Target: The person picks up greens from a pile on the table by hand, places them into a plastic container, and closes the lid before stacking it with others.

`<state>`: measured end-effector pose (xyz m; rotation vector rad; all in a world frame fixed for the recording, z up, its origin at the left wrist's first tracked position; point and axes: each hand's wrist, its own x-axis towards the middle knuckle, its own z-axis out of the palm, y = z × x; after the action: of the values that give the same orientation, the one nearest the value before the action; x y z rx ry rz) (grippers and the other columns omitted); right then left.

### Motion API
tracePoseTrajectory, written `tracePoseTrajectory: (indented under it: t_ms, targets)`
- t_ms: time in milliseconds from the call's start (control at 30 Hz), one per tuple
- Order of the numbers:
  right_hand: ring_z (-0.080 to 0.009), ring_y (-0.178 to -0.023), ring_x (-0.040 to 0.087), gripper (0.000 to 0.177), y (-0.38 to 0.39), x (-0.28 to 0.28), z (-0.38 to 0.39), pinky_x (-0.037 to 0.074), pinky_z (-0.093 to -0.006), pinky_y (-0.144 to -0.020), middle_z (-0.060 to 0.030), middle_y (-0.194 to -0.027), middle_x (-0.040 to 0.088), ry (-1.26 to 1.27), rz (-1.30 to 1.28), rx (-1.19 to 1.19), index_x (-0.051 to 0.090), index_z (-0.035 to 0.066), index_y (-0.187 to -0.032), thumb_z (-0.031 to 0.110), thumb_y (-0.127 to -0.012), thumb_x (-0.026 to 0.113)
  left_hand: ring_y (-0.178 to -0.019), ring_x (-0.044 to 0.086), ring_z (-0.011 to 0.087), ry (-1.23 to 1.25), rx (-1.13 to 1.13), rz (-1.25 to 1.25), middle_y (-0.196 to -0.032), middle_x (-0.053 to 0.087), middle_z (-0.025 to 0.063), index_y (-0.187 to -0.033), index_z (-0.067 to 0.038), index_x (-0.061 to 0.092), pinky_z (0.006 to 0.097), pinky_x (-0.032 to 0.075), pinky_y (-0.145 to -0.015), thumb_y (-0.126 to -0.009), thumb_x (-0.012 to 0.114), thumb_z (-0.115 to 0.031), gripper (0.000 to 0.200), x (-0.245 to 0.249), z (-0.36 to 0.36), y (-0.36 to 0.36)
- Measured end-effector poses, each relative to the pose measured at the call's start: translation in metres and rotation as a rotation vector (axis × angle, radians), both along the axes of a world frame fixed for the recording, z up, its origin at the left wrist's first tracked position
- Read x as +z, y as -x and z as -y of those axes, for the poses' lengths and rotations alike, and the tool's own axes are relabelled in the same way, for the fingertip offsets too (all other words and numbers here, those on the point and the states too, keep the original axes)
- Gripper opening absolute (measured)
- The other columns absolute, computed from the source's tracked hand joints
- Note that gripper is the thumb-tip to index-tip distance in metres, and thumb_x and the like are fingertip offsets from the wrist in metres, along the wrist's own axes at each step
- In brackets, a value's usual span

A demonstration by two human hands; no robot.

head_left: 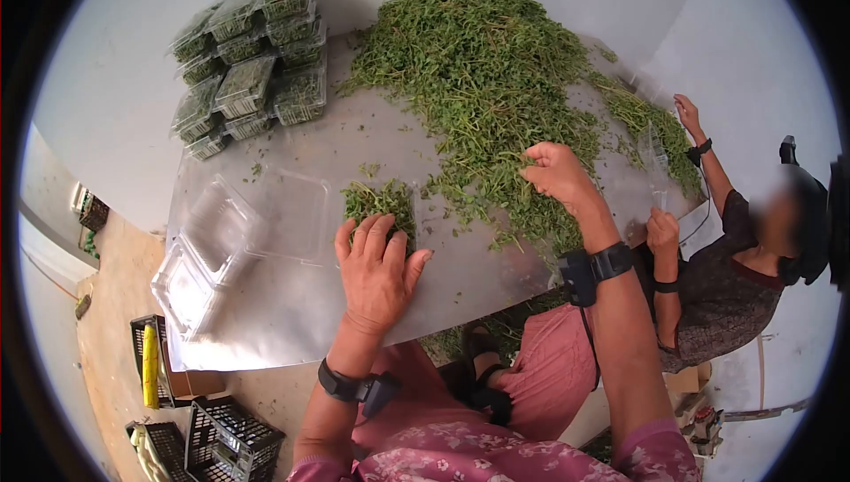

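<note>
My left hand (376, 269) lies flat with fingers spread on leafy green herbs (381, 194) in a clear plastic clamshell box, whose open lid (292, 216) rests to the left. At the front edge of a large heap of cut green herbs (478, 57), my right hand (560, 177) is closed in a pinch on some sprigs, which its fingers partly cover. Both wrists wear dark bands.
Filled clamshell boxes (243, 88) are stacked at the back left of the metal table (292, 314). Empty clamshells (212, 225) lie at the left edge. A co-worker (726, 287) sits at right, hands near a clear container (653, 159). Black crates (226, 438) stand on the floor.
</note>
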<state>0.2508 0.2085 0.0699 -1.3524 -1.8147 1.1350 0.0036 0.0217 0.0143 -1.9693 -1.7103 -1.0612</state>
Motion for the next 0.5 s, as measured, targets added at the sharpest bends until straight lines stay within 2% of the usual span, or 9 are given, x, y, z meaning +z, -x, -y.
tracePoseTrajectory:
  t_ms: [167,267,367,500]
  targets:
    - [-0.0061,-0.054,0.048,0.021,-0.008,0.004,-0.005,0.037,-0.0257,-0.047,0.0003,-0.067,0.056,0.046,0.06,0.02,0.066,-0.003,-0.102,0.01,-0.086,0.068,-0.11,0.054,0.0312,0.0,0.0,0.008,-0.113,0.06,0.0137,-0.094,-0.002,0.064,0.0496,0.032,-0.103,-0.083,0.07,-0.029,0.03,-0.001,0.0,0.001]
    - [-0.0068,-0.054,0.047,0.019,-0.011,-0.009,-0.011,0.036,-0.0276,-0.047,-0.0009,-0.066,0.057,-0.007,0.231,-0.005,0.068,-0.003,-0.098,0.01,-0.084,0.069,-0.11,0.054,0.0311,-0.002,-0.006,0.01,-0.113,0.06,0.0136,-0.094,-0.002,0.064,0.0495,0.032,-0.103,-0.083,0.07,-0.029,0.03,0.0,-0.001,0.0]
    - [-0.0075,-0.053,0.044,0.014,-0.018,-0.019,-0.023,0.034,-0.0303,-0.047,-0.0008,-0.062,0.053,-0.107,0.379,0.04,0.065,-0.001,-0.081,0.011,-0.082,0.072,-0.11,0.054,0.031,0.002,0.0,0.009,-0.113,0.06,0.0134,-0.095,-0.002,0.064,0.0495,0.031,-0.103,-0.083,0.07,-0.029,0.03,0.0,0.001,0.0]
    - [-0.0106,-0.052,0.04,0.031,-0.015,-0.03,-0.028,0.033,-0.0343,-0.047,-0.0003,-0.059,0.047,-0.154,0.571,0.112,0.055,0.001,-0.068,0.021,-0.075,0.079,-0.111,0.054,0.031,0.005,0.0,0.005,-0.113,0.06,0.0132,-0.095,-0.002,0.064,0.0497,0.031,-0.104,-0.083,0.07,-0.029,0.03,0.0,0.0,0.0]
